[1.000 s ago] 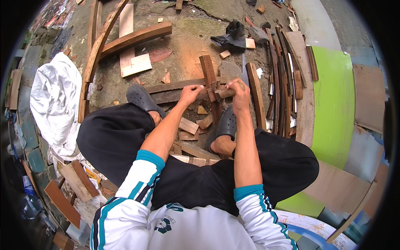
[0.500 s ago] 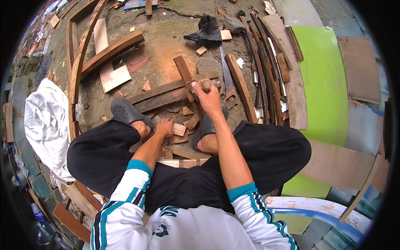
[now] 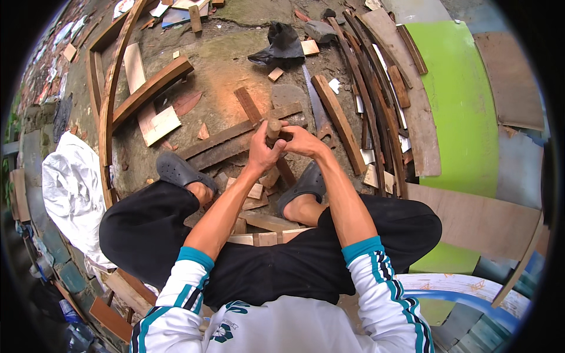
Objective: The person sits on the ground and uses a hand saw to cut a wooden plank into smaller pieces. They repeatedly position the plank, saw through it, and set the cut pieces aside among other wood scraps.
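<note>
Both my hands meet in front of me at a tool with a round wooden handle (image 3: 274,126), its butt end turned up toward me. My left hand (image 3: 263,152) closes on the handle from the left. On the other side, the fingers of my right hand (image 3: 302,142) curl in against it. The tool's head is hidden below my hands, so its kind is unclear. Under them a dark wooden strip (image 3: 248,105) lies slantwise across two longer weathered boards (image 3: 215,139). Small wood offcuts (image 3: 255,191) lie between my feet.
A handsaw (image 3: 315,106) lies right of my hands beside a wooden beam (image 3: 338,123). Long curved strips (image 3: 376,106) and a green panel (image 3: 456,112) stretch along the right. At left are a wooden frame (image 3: 106,112) and white cloth (image 3: 73,194). A black plastic bag (image 3: 281,45) lies ahead.
My left hand has left the offcuts between my feet and come up to the tool beside my right hand. The tool has shifted slightly left.
</note>
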A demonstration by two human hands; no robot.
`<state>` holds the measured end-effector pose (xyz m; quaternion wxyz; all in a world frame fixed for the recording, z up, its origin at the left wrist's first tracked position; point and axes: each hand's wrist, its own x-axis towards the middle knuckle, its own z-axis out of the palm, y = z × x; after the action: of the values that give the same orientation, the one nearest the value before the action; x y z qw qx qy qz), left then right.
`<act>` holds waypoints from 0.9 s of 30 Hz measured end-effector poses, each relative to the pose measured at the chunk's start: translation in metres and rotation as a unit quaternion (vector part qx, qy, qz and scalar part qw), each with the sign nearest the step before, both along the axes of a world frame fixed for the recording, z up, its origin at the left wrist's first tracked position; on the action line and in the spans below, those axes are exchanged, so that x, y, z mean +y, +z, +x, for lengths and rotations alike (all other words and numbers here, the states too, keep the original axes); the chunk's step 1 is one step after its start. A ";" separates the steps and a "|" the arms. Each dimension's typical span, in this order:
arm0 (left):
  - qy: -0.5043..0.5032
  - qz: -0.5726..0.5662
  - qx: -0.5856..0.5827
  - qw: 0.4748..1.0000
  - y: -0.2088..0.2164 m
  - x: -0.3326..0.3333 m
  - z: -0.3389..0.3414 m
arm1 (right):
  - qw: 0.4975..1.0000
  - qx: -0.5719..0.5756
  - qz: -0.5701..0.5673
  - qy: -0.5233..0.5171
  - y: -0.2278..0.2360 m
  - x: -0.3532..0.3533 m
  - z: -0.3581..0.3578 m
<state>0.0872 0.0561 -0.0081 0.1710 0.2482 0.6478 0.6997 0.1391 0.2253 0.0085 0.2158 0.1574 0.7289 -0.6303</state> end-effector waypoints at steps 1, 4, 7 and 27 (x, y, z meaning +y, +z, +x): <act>0.015 -0.011 -0.006 1.000 -0.001 0.002 0.003 | 0.998 -0.021 -0.046 0.030 0.003 0.015 0.001; 0.049 -0.129 -0.075 0.988 -0.009 -0.002 -0.001 | 0.967 -0.088 -0.189 -0.147 -0.016 0.059 0.014; 0.027 -0.157 -0.109 0.981 -0.012 0.005 0.004 | 0.917 -0.144 0.106 -0.356 -0.101 0.126 0.057; 0.061 -0.163 -0.137 0.975 0.007 0.002 0.007 | 0.845 -0.268 0.433 -0.162 -0.125 0.174 0.132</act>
<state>0.0945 0.0582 -0.0011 0.2529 0.0788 0.7374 0.6213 0.2711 0.3993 -0.1163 0.2080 0.5134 0.8056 -0.2099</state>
